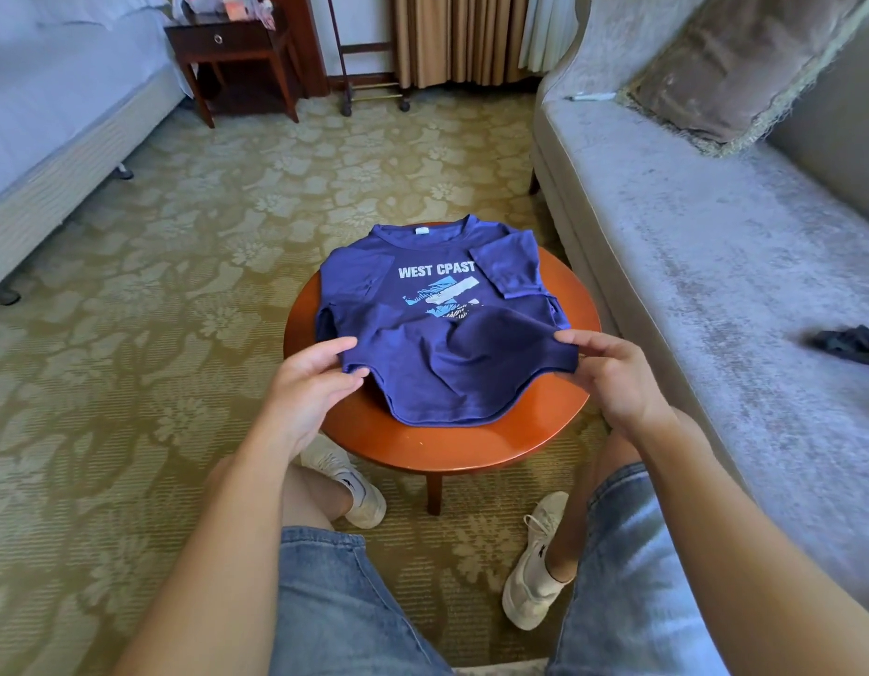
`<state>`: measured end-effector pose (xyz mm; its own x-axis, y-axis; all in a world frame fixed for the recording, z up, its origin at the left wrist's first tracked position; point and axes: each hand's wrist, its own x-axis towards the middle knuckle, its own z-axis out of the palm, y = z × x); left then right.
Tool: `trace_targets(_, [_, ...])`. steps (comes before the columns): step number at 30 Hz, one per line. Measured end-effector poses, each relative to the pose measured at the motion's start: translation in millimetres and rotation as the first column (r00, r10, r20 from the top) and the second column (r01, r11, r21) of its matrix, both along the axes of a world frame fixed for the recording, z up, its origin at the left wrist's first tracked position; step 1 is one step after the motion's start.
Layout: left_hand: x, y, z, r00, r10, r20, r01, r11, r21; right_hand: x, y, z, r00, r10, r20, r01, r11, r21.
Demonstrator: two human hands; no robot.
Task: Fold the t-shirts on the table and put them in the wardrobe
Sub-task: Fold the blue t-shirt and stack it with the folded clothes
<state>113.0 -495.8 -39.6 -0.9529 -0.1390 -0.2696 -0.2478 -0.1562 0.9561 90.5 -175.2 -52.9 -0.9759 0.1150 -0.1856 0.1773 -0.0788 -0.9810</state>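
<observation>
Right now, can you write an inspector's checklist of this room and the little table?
Surface: round reddish wooden table, mostly covered by the shirt.
Job's things: navy blue t-shirt with white lettering, sleeves folded in, hem raised.
Clutter: dark crumpled cloth and a white pen on the grey velvet sofa.
Hands: left hand and right hand each pinch the shirt's lower edge.
Cables: nothing seen.
Surroundings: patterned green carpet, white bed, dark wooden nightstand.

Head-worn camera looks steeply down, close over the round table (471, 451).
</observation>
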Motion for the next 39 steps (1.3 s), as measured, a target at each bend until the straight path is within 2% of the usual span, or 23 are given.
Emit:
trace_targets(4, [5, 11, 6, 1.000, -0.010, -0.019, 0.009, 1.000, -0.026, 8, -4, 5, 1.000, 0.006, -0.030, -0.007, 0.999, -0.045])
trace_targets(8, [3, 19, 4, 0.998, 0.035, -0.047, -0.037, 0.998, -0.044, 12, -4, 4, 0.996, -0.056, -0.066, 0.059, 0.998, 0.037])
trace_targets(12, [-5, 24, 7, 0.996, 0.043, -0.072, -0.050, 0.994, -0.098, 12, -2, 5, 0.997, 0.005, -0.072, 0.008, 0.984, 0.179])
trace_targets(14, [-8, 23, 7, 0.995, 0.041, -0.086, -0.055, 0.985, -0.164, 9, 3, 4, 0.995, 0.034, -0.094, 0.001, 0.938, 0.346])
trace_targets(17, [-12, 18, 6, 0.994, 0.037, -0.100, -0.065, 0.953, -0.295, 5, 14, 1, 0.987, 0.093, -0.132, 0.007, 0.790, 0.613])
trace_targets(22, [-11, 16, 7, 0.984, 0.025, -0.175, -0.120, 0.823, -0.555, 11, 21, -4, 0.963, 0.245, -0.115, -0.091, 0.693, 0.715])
trace_targets(25, [-14, 15, 8, 0.984, 0.024, -0.176, -0.123, 0.809, -0.575, 15, 18, -8, 0.948, 0.280, -0.155, -0.082, 0.681, 0.728])
trace_targets(28, [-18, 18, 5, 0.985, 0.070, -0.158, -0.151, 0.796, -0.586, 13, 14, -7, 0.956, 0.260, -0.138, -0.103, 0.734, 0.671])
trace_targets(32, [-19, 21, -2, 0.951, 0.231, -0.203, -0.307, 0.756, -0.579, -1, 6, 8, 0.975, 0.206, -0.084, -0.122, 0.812, 0.571])
trace_targets(35, [-15, 17, -6, 0.914, 0.346, -0.212, -0.405, 0.727, -0.555, -8, -1, 16, 0.974, 0.169, -0.150, -0.067, 0.851, 0.521])
trace_targets(39, [-4, 6, -7, 0.903, 0.383, -0.196, -0.427, 0.745, -0.512, -2, -5, 16, 0.965, 0.104, -0.242, 0.032, 0.866, 0.499])
